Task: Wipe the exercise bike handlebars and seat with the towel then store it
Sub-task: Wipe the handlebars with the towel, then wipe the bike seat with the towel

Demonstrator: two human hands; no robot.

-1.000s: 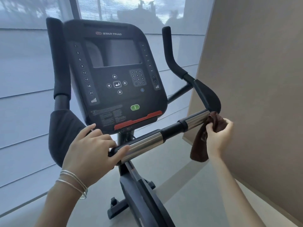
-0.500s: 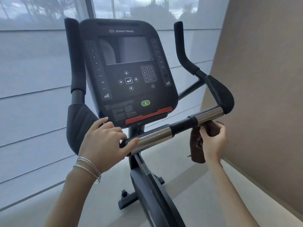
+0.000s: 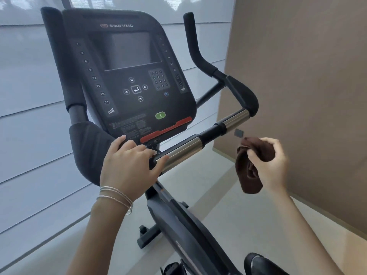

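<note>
Right grip (image 3: 268, 165) bunches the brown towel (image 3: 248, 179), half hidden; left grip (image 3: 127, 165) clasps the handlebar (image 3: 184, 149).

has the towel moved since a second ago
Yes. The towel, gripped in the right hand, was against the chrome grip at the right end of the handlebar; now it hangs clear of it, lower and nearer the person.

Console (image 3: 129, 76) sits above the handlebar (image 3: 184, 150), window (image 3: 29, 76) behind, wall (image 3: 307, 76) off to the right. Left grip (image 3: 129, 165) is on the bar just under the console. Right grip (image 3: 272, 165) with the towel (image 3: 248, 175) is below the bar's right end, apart from it.
</note>
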